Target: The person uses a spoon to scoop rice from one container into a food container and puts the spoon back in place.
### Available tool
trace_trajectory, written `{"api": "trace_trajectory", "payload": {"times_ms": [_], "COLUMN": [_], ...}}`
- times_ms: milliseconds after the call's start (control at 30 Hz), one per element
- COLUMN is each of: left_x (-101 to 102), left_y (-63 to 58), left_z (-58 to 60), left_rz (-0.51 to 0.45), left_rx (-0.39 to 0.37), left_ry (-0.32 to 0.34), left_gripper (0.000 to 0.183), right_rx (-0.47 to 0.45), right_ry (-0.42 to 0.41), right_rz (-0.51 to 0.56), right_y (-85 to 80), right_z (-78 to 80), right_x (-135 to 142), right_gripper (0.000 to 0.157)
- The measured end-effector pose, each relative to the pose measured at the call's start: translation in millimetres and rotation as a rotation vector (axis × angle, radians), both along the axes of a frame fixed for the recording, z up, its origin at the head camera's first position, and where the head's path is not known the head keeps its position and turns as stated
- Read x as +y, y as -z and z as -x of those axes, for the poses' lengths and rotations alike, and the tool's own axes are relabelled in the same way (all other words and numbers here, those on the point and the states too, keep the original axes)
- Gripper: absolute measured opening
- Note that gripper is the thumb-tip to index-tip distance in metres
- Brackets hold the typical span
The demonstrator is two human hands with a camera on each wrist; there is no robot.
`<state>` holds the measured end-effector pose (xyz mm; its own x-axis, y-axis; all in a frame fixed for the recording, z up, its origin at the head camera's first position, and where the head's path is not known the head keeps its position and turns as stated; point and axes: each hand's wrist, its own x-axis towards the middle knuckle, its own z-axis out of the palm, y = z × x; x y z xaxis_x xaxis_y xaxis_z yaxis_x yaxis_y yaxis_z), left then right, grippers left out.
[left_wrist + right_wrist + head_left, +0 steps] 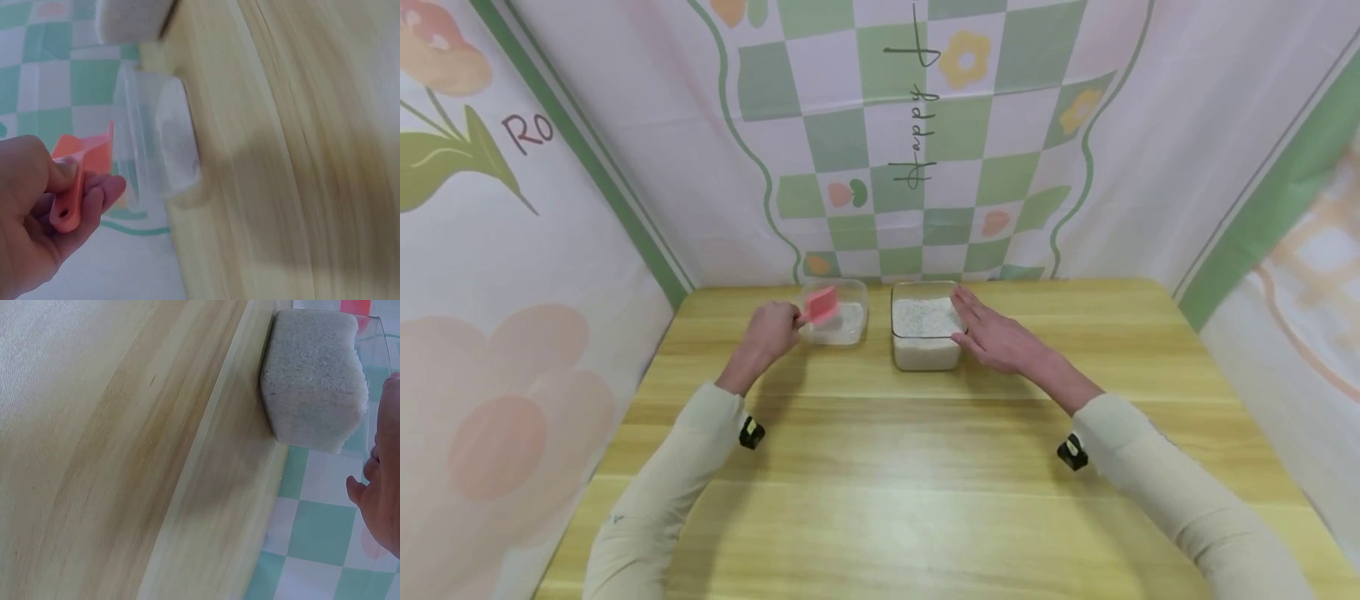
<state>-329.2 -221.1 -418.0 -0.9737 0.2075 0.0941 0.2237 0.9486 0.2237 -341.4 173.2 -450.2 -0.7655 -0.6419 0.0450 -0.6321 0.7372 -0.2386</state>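
My left hand (772, 331) grips the handle of a small pink scoop (822, 307). The scoop is above a low clear plastic container (150, 137) with a layer of white grains at its bottom; whether anything lies in the scoop cannot be told. To the right stands a taller clear square container (927, 353), filled most of the way with white grains that look like rice (315, 378). Beside its right rim, my right hand (1000, 335) rests with fingers stretched out, touching the rim or very near it.
Both containers stand near the back edge of a wooden table (880, 483), with a narrow gap between them. A printed checkered cloth (895, 133) hangs right behind, and further cloth (535, 375) hangs at the left and right sides.
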Motion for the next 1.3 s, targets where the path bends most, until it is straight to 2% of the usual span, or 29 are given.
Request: {"api": "trace_trajectory", "payload": {"times_ms": [133,267,433,533,667,800,900,1033,1200,1300], "left_x": [12,27,47,58,74,86,93,106,122,131], "left_y": [-5.3,-11.6,-19.6,-23.9,-29.6,-32.2,-33.3,-37.1,-40.3,-38.8], "left_z": [-1.0,-1.8,-5.7,-6.8,-6.5,-6.1,-5.2,-2.2,3.4,6.4], "left_rz": [-0.071,-0.077,-0.089,-0.086,-0.049,-0.014,0.031,0.166,0.293,0.329], "left_rx": [-0.005,0.036,0.058,0.1,0.171,0.197,0.198,0.196,0.156,0.209], "left_ry": [0.028,0.089,0.132,0.163,0.21,0.227,0.215,0.221,0.247,0.26], "left_gripper": [0.014,0.017,0.013,0.012,0.016,0.017,0.015,0.007,0.02,0.026], "right_rx": [-0.001,0.009,0.01,0.005,-0.001,-0.012,-0.02,-0.019,-0.017,-0.016], "right_ry": [-0.004,-0.008,-0.011,-0.01,-0.001,0.003,-0.001,0.004,0.01,0.002], "right_rz": [-0.015,-0.036,-0.046,-0.048,-0.057,-0.055,-0.048,-0.05,-0.034,-0.023], "right_y": [-1.6,-2.3,-4.5,-6.6,-8.8,-8.5,-7.0,-5.4,-7.1,-8.8], "right_z": [1.1,1.4,0.3,-1.1,-1.8,-1.4,-1.2,-1.7,-3.3,-3.8], "right_x": [2,3,5,6,8,8,5,4,3,2], "right_gripper": [0.073,0.074,0.075,0.075,0.075,0.076,0.076,0.076,0.075,0.075]}}
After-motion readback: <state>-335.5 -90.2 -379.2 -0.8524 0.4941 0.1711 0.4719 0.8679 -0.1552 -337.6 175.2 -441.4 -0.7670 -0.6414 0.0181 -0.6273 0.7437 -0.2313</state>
